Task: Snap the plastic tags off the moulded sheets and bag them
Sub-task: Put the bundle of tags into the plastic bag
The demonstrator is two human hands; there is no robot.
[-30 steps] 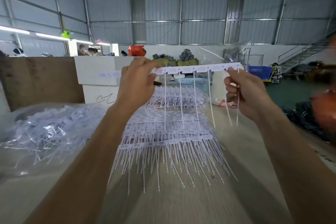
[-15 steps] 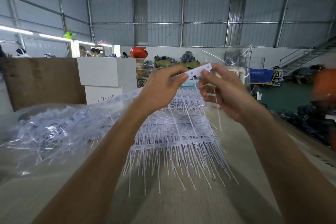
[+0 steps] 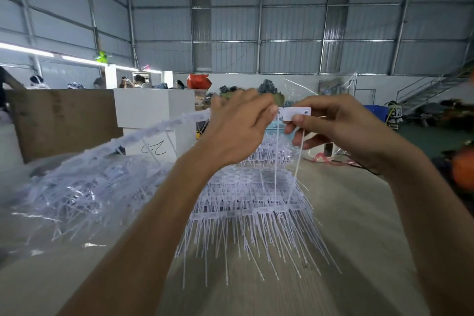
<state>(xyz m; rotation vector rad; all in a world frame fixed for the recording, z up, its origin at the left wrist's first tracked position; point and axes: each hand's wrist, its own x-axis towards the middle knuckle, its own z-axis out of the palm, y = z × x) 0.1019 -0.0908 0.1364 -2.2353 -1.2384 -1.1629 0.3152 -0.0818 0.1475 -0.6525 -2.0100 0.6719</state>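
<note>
Above the table (image 3: 359,213), the left hand (image 3: 238,128) pinches a strip of tags (image 3: 164,127) trailing leftward; just right, touching it, the right hand (image 3: 333,126) pinches 1 tag (image 3: 296,113).

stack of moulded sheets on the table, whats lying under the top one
More moulded sheets show beneath, layered in offset rows, their thin tails fanning over the table. How many there are, and anything under the stack, is covered. The left forearm hides its left edge.

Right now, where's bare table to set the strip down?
Bare wood lies right of the stacked sheets, below the right hand, and near the front edge of the table. The left is crowded: the bag of tags covers it.
</note>
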